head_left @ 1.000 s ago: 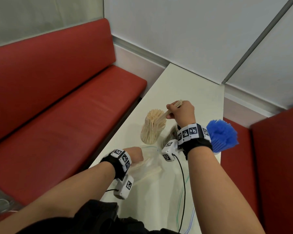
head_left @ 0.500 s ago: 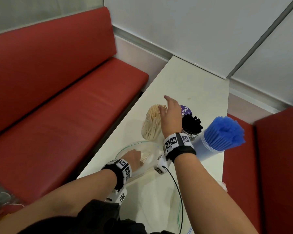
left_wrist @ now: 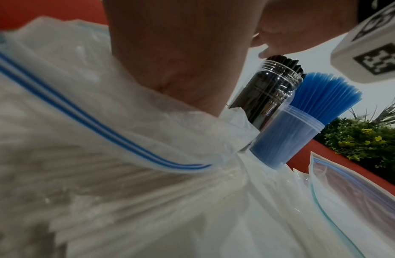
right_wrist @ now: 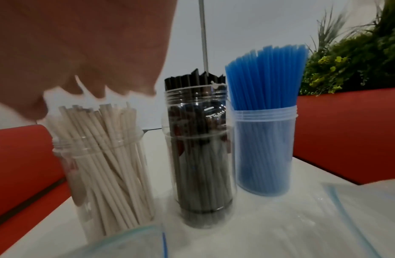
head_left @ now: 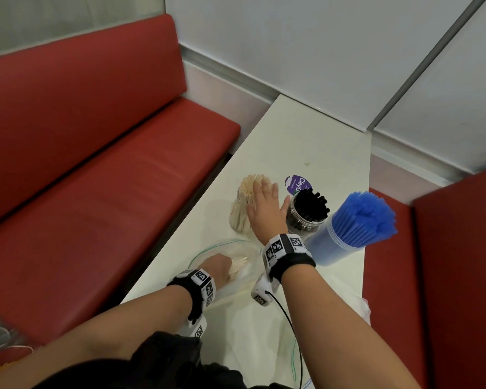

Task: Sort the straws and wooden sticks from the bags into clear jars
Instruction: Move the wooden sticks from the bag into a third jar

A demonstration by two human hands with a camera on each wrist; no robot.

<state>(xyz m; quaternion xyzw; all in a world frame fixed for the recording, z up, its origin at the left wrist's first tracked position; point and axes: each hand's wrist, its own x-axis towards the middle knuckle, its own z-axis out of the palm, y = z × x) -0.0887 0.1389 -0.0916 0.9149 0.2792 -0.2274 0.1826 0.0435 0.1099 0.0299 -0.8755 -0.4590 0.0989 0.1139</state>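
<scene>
Two hands: right hand [head_left: 265, 206] flat, fingers [head_left: 260, 189] straight on the sticks [head_left: 250, 184]; left hand [head_left: 218, 266] in the bag [head_left: 236, 248], grip hidden.
Sticks: upright in jar [right_wrist: 103, 174] on tabletop [head_left: 306, 141].
Advice: press down gently, evenly, steadying the jar.

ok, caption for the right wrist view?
Right hand flat over wooden sticks beside jars of black straws and blue straws.
</scene>
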